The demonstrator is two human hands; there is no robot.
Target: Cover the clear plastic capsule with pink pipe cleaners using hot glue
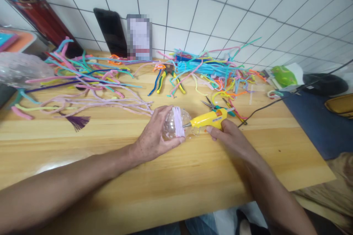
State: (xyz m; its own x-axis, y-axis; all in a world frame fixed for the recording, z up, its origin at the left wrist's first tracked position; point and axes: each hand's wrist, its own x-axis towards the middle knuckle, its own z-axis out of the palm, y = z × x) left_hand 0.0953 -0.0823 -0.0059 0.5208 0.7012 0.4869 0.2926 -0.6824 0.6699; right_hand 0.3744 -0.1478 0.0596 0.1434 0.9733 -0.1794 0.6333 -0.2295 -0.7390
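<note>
My left hand (156, 134) is closed around a clear, bumpy plastic ball (168, 125). Several turns of lilac pipe cleaner (179, 122) are wrapped around the ball's middle. In my right hand (228, 134) is a yellow hot glue gun (206, 119), with a glue stick poking out of its back end. Its metal nozzle points left and meets the ball beside the lilac wrap; whether it touches the fibres I cannot tell. Long lilac pipe cleaners (110, 103) lie to the left of my left hand.
Behind are yellow-green pliers (165, 77), needle-nose pliers (212, 106) and bundled blue pipe cleaners (204, 69). Two phones, one black (110, 31), lean on the tiled wall. A black cord (271, 103) runs right. At left are a purple tassel (78, 120) and clear plastic (23, 69).
</note>
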